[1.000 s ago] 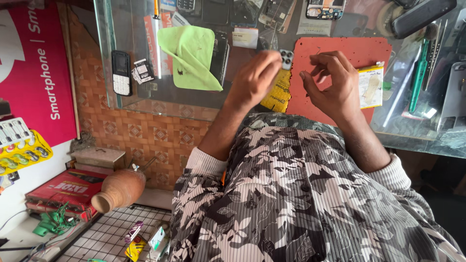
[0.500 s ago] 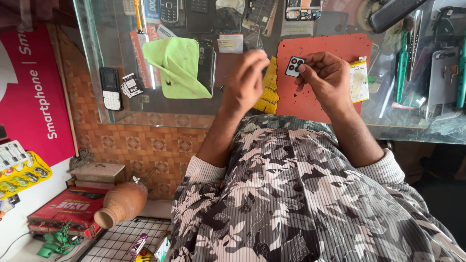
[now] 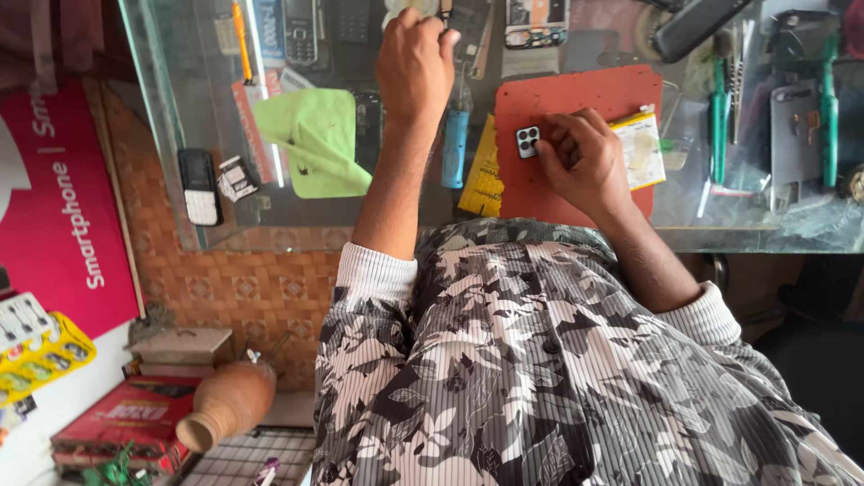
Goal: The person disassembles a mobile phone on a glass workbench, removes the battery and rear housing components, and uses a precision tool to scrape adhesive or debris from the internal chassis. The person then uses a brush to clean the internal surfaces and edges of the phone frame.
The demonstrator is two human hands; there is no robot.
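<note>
Surface: glass counter (image 3: 747,229) strewn with tools, an orange mat (image 3: 576,99), a green cloth (image 3: 315,139).
Room: brick-patterned wall, clay pot (image 3: 225,405) on the floor.
Right hand (image 3: 585,162): fingers pinch a small camera module (image 3: 527,141) on the mat.
Left hand (image 3: 414,63): stretched far forward, fingers curled; its contents perhaps hidden, cannot tell.

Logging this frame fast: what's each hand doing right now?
Left hand: closed in a fist at the far side of the counter; what it grips cannot be told.
Right hand: fingers on a small camera module on the red mat.
</note>
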